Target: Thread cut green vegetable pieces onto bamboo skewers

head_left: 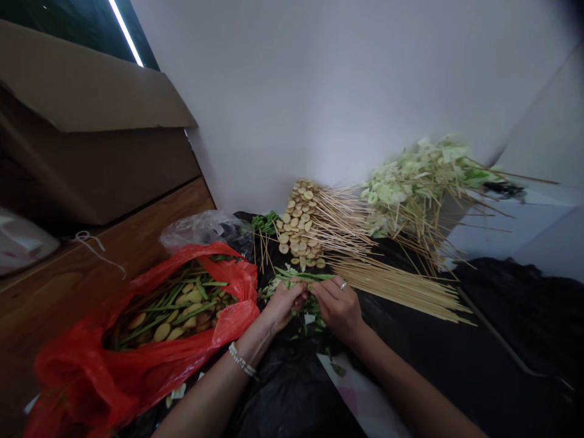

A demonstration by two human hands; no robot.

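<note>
As we look down at a black plastic sheet (292, 392) spread beside a wooden tabletop (114, 243), with a white wall (292, 103) ahead, our left hand (280, 304) and right hand (337, 307) are curled nearly closed, both gripping a bunch of green stalks (301, 277). Its long axis lies roughly level, running left to right at our fingertips, above the sheet. Bamboo skewers (396, 286) fan out just beyond the right hand, and a red plastic bag (228, 274) lies open to the left.
</note>
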